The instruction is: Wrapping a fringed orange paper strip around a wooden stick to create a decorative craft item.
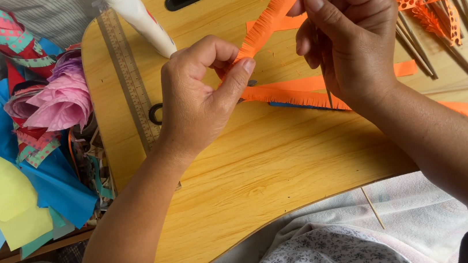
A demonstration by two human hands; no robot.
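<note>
- Head view looked straight down at a wooden lap tray, and I saw both bare forearms come in from the bottom edge to meet above its middle.
- My left hand was curled with its back to the camera, wrist bent inward, thumb and forefinger pinched on the lower end of an orange fringed strip.
- My right hand sat higher and to the right, fingers bunched and closed on the upper end of the same strip together with a thin stick that hung down below the palm.
- The strip ran taut on a slant between the two hands, held above the tray and not touching it.
- More orange strips lay flat on the tray just under the hands.
- A ruler lay along the tray's left side, with a white glue bottle beside it near the top.
- Finished sticks, wrapped in orange and teal fringe, lay in a row at the upper right.
- Loose sheets of yellow and blue paper were heaped off the tray to the left, with pink tissue on top.
- I could not tell whether the strip was already wound onto the stick.
</note>
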